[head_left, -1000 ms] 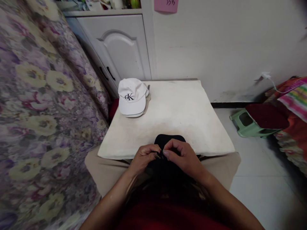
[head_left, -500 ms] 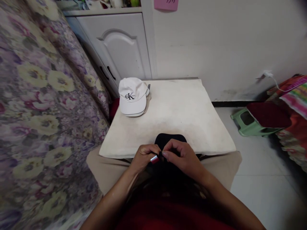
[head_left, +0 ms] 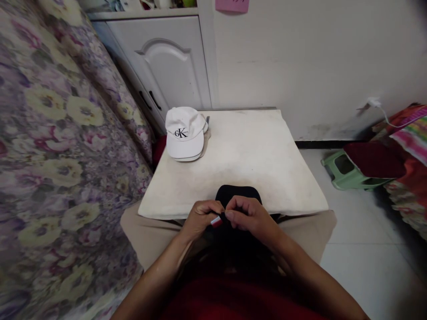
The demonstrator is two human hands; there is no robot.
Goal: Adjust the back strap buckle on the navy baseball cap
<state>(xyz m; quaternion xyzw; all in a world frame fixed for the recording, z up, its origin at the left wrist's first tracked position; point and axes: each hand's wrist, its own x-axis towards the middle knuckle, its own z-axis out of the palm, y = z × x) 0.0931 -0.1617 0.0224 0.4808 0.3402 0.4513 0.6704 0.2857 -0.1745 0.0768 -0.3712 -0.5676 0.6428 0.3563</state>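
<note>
A black cap is in front of me, its brim resting on the table's near edge and the rest dark and partly hidden under my hands. My left hand is closed on the cap's thin black strap, beside a shiny metal buckle. Thumb and forefinger of my right hand pinch the strap close by, with the fingertips of both hands almost touching. Farther off, at the table's back left, sits a white cap with dark letters on its front, stacked on other headwear.
The pale-covered table stands against the wall, near a white cabinet. A floral curtain hangs close on the left. On the right are a green stool with a dark red top and a plugged-in white cable.
Both hands stay almost in place at the strap. The right fingers have shifted very slightly, and the buckle is tilted a little differently.
</note>
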